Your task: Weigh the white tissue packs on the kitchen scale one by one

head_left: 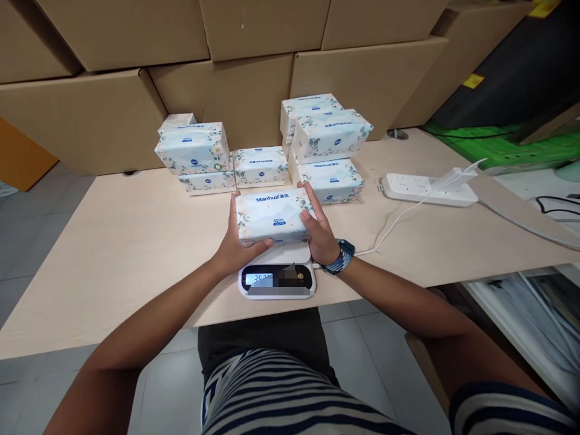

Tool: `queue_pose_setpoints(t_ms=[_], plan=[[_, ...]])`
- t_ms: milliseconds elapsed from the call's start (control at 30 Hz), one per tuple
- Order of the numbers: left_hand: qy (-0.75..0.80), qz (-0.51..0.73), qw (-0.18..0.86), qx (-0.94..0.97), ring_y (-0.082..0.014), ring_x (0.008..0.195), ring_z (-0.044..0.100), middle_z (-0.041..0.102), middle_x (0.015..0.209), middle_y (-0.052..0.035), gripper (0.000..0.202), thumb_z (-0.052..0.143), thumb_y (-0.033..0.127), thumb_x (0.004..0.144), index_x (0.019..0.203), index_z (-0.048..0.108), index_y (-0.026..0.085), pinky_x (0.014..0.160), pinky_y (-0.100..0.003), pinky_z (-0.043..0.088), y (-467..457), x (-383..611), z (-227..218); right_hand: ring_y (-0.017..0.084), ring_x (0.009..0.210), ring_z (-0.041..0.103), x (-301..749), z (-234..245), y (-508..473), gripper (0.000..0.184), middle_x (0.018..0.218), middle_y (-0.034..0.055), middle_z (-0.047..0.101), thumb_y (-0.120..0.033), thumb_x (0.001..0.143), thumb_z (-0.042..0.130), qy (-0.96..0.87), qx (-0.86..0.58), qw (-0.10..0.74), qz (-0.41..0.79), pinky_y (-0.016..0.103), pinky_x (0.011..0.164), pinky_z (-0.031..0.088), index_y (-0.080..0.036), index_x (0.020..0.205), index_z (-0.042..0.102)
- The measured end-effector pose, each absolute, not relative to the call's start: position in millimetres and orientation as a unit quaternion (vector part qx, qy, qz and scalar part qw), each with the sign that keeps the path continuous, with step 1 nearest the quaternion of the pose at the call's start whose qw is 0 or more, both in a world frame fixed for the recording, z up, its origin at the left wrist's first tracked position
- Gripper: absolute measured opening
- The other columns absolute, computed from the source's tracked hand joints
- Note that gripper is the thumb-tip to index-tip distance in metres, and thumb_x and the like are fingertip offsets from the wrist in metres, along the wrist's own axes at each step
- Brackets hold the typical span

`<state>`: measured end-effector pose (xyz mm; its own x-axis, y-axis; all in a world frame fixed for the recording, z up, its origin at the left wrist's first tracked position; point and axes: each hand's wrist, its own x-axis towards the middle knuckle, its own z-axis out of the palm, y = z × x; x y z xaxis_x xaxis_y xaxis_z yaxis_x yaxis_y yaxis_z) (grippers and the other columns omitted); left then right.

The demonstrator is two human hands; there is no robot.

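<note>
Between my two hands is a pack of tissues (267,216), white and pale blue with a floral print. My left hand (242,241) grips its left side, thumb along the front edge. On the right side my right hand (319,229) wraps round it, thumb on top. Directly under the pack is a white digital scale (277,281) with a lit display, partly blurred; whether the pack rests on its plate I cannot tell. Behind it, more tissue packs stand in a left stack (193,148), a single middle pack (260,166) and a right stack (330,142).
Large cardboard boxes (222,99) wall off the back of the light wooden table (149,241). To the right lies a white power strip (428,189) with a plug in it. A white cable (392,226) runs from there toward the scale.
</note>
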<state>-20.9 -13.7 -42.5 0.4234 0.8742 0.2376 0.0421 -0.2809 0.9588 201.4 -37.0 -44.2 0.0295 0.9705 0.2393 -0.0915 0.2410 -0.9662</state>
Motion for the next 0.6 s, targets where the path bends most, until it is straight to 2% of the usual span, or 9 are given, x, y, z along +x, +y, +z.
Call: queue_pose_setpoints(t_ms=[133, 367, 600], plan=[[0.328, 0.417, 0.502, 0.683, -0.0391, 0.17, 0.016, 0.016, 0.182, -0.0199, 0.15, 0.091, 0.055, 0.077, 0.171, -0.023, 0.027, 0.139, -0.062, 0.012, -14.4, -20.4, -41.1, 0.029, 0.17, 0.021, 202.9, -47.1, -37.3, 0.101, 0.183, -0.0099, 0.019, -0.082, 0.09, 0.06, -0.548, -0.413, 0.572, 0.45, 0.048, 0.141, 0.024, -0.044, 0.174, 0.018], [0.311, 0.421, 0.5, 0.69, -0.039, 0.168, 0.026, 0.032, 0.178, -0.0175, 0.15, 0.094, 0.046, 0.077, 0.17, -0.024, 0.034, 0.137, -0.064, 0.02, -16.3, -22.8, -37.7, 0.028, 0.172, 0.014, 204.6, -46.8, -39.2, 0.097, 0.183, -0.0143, 0.015, -0.079, 0.093, 0.06, -0.568, -0.397, 0.559, 0.455, 0.05, 0.141, 0.025, -0.049, 0.173, 0.013], [0.312, 0.412, 0.508, 0.689, -0.0399, 0.168, 0.026, 0.029, 0.179, -0.0191, 0.154, 0.094, 0.053, 0.075, 0.17, -0.026, 0.033, 0.137, -0.064, 0.019, -15.5, -23.3, -33.2, 0.028, 0.171, 0.018, 201.9, -46.9, -40.2, 0.096, 0.183, -0.0117, 0.016, -0.075, 0.094, 0.062, -0.546, -0.394, 0.574, 0.467, 0.048, 0.141, 0.024, -0.046, 0.173, 0.017]])
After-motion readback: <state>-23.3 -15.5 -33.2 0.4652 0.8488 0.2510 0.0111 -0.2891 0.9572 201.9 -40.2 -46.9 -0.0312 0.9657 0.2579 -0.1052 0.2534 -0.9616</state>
